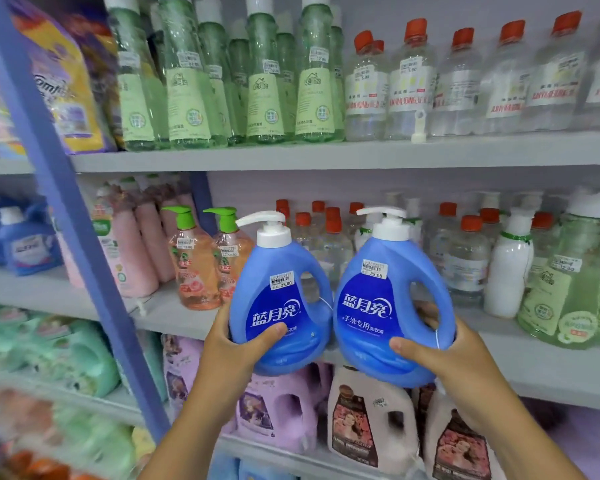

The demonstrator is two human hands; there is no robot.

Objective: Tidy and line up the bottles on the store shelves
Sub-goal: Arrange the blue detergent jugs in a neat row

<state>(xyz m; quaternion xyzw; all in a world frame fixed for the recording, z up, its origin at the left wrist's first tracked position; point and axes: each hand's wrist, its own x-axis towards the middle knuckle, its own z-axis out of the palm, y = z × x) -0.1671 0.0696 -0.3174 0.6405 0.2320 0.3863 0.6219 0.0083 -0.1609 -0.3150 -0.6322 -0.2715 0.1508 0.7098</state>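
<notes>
Where hands grip blue jugs: grey shelf.

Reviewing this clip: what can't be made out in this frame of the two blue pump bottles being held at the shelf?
- Head view: base of the left blue bottle is covered by the left hand.
- Base of the right blue bottle is hidden by the right hand.
- Clear red-capped bottles behind them are mostly blocked.
- Green packs at lower left are blurred.
- Green bottle labels' small print is unreadable.
</notes>
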